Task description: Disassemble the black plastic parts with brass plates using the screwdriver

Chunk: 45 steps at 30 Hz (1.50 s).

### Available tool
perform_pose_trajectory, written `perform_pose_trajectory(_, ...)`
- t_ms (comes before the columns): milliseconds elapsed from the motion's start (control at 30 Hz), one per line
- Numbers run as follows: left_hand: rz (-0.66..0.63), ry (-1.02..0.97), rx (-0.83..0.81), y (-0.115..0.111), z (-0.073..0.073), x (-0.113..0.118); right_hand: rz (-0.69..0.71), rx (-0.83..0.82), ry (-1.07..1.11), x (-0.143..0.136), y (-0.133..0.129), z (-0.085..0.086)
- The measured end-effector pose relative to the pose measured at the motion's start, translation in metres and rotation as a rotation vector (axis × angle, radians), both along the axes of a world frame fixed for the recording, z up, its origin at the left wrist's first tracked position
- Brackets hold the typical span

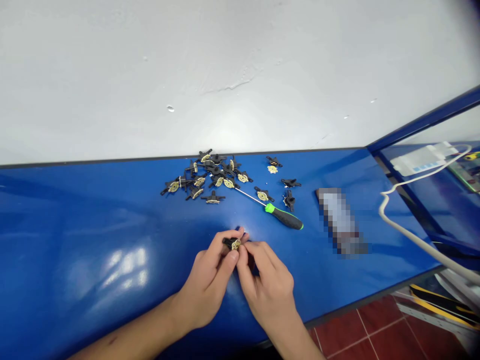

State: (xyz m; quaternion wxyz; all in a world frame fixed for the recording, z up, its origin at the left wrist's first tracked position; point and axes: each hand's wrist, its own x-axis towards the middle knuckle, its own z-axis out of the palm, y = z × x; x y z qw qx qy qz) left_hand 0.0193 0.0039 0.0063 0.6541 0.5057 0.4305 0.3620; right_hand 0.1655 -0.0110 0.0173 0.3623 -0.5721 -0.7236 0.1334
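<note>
My left hand (210, 280) and my right hand (268, 285) meet over the blue table (93, 240), fingertips pinched together on one small black part with a brass plate (233, 244). Behind them, near the wall, lies a pile of several similar black and brass parts (210, 177). A few more such parts (288, 192) lie loose to the right of the pile. A screwdriver (279, 214) with a black and green handle rests on the table just beyond my right hand, its shaft pointing toward the pile.
A blurred rectangular object (340, 220) lies right of the screwdriver. A white cable (405, 227) runs along the table's right end beside a blue frame (423, 120). A white wall (225, 75) backs the table. Red floor tiles (375, 335) show below the front edge.
</note>
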Motion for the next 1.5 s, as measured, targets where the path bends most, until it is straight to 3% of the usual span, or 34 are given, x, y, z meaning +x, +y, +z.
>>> perform_pose_trajectory(367, -0.011, -0.006, -0.018, 0.002, -0.003, 0.000, 0.019, 0.003, 0.135, 0.011, 0.004, 0.002)
perform_pose_trajectory(567, -0.020, 0.012, -0.008, 0.003, -0.003, -0.001, 0.138, 0.049, 0.146, 0.020, 0.005, 0.003)
perform_pose_trajectory(867, -0.059, 0.002, -0.034, 0.005, 0.002, 0.001, 0.195, 0.073, -0.073, 0.026, 0.007, 0.002)
perform_pose_trajectory(1067, -0.109, -0.005, -0.013, 0.004, 0.004, 0.000, 0.210, 0.001, -0.048, 0.034, 0.009, 0.005)
perform_pose_trajectory(1200, -0.133, 0.048, 0.004, 0.004, 0.001, 0.000, 0.256, -0.028, -0.074, 0.039, 0.010, 0.006)
perform_pose_trajectory(1500, -0.072, -0.083, -0.087, 0.003, -0.009, 0.004, 0.292, 0.051, -0.097, 0.041, 0.012, -0.001)
